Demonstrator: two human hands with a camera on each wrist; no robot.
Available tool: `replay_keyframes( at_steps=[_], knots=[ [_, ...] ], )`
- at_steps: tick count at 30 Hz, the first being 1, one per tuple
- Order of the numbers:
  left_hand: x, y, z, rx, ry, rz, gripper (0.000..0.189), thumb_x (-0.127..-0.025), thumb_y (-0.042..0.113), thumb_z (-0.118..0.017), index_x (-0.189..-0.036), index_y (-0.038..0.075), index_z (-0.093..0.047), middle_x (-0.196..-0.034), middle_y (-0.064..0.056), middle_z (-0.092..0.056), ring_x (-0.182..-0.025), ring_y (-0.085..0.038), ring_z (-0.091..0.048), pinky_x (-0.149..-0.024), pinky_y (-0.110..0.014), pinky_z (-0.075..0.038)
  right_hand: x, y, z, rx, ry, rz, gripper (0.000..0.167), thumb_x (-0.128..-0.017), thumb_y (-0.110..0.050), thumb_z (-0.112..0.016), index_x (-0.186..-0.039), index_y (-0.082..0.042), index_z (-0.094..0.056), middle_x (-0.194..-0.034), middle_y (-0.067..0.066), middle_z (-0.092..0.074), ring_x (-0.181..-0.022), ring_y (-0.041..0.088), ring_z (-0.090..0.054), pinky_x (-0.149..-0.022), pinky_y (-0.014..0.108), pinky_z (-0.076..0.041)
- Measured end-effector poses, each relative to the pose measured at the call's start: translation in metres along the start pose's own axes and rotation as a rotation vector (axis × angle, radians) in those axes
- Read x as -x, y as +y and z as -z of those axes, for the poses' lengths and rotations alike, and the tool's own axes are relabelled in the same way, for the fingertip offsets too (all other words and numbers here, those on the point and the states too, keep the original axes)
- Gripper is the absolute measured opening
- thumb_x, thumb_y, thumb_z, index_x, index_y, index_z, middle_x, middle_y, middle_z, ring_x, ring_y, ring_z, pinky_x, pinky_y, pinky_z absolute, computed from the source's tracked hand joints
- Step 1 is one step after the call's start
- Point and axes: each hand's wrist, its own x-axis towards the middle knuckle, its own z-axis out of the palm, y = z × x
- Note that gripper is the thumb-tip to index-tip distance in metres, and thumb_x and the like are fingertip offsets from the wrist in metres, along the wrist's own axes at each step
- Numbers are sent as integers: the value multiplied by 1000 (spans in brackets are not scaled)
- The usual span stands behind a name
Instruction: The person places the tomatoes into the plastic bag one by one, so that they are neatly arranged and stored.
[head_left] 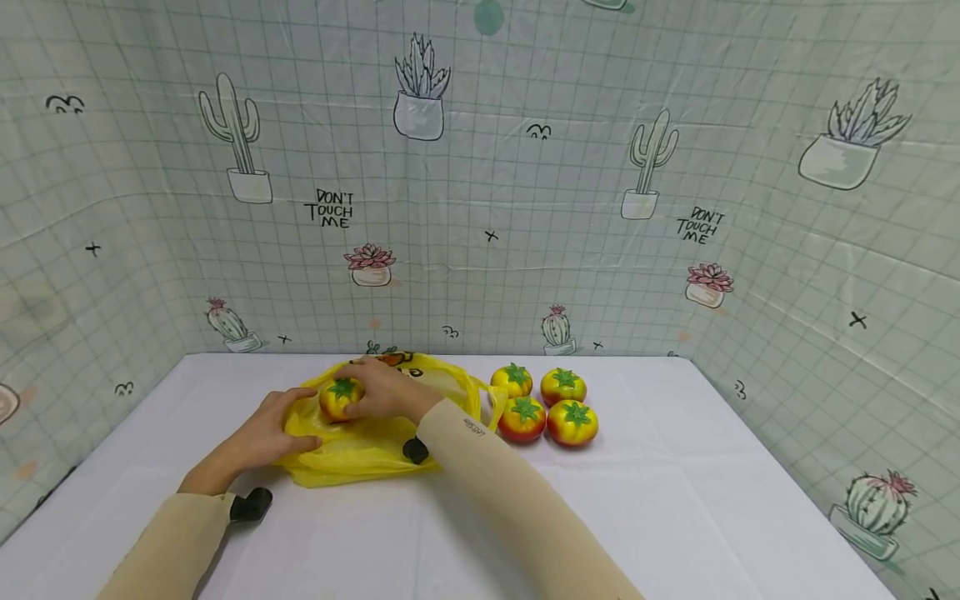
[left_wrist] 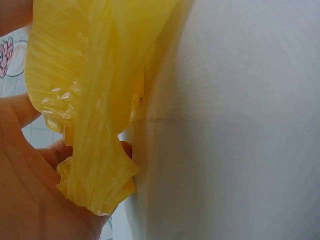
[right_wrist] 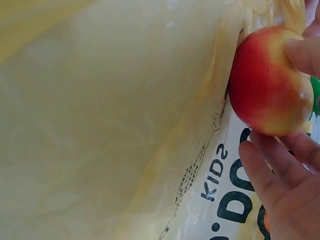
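Note:
My right hand [head_left: 390, 389] grips a red-and-yellow toy tomato [head_left: 335, 403] with a green leafy top, over the left part of a yellow plastic bag [head_left: 375, 454]. In the right wrist view, thumb and fingers are on either side of the tomato [right_wrist: 267, 82], beside the bag's dark lettering. At the bag's left end, my left hand [head_left: 262, 429] holds it, thumb and fingers spread around it. Crumpled yellow film [left_wrist: 100, 145] lies against that palm in the left wrist view, hiding parts of the fingers.
Several more toy tomatoes [head_left: 522, 419] stand grouped just right of the bag, by its handle [head_left: 497, 404]. White cloth covers the table [head_left: 675, 500]. A plant-printed curtain [head_left: 480, 183] encloses the back and both sides.

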Motion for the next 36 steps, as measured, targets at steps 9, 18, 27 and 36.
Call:
replay_keyframes(
  at_steps=[9,18,27,36],
  knots=[
    [1,1,1,-3,-3,11,82,-79,36,-74,-141,1,-35,-132,-30,-33,-115,-43,-40,-96,-66,-33,-1,-2,0,19,9,-15,59,-89,-37,-65,-143,-24,-44,-138,-2,-45,-116,9,-47,-101,26,-39],
    [1,0,1,1,9,-5,80,-79,35,-73,-141,0,-35,-132,-30,-33,-116,-43,-39,-96,-66,-33,-1,-5,5,42,-8,-33,58,-89,-41,-65,-141,-24,-46,-137,-4,-46,-114,8,-49,-101,25,-40],
    [0,-1,2,-4,10,-6,81,-79,36,-74,-141,0,-35,-131,-30,-34,-115,-43,-39,-96,-65,-33,21,-19,35,91,-16,43,49,-92,-44,-60,-135,-22,-52,-135,-5,-48,-115,9,-48,-100,26,-40],
    [3,2,2,-3,-2,6,81,-80,36,-73,-141,-1,-34,-132,-32,-32,-115,-45,-39,-95,-67,-33,57,-25,54,99,27,153,47,-93,-44,-57,-132,-17,-56,-129,-2,-51,-112,13,-52,-97,24,-43]
  ],
)
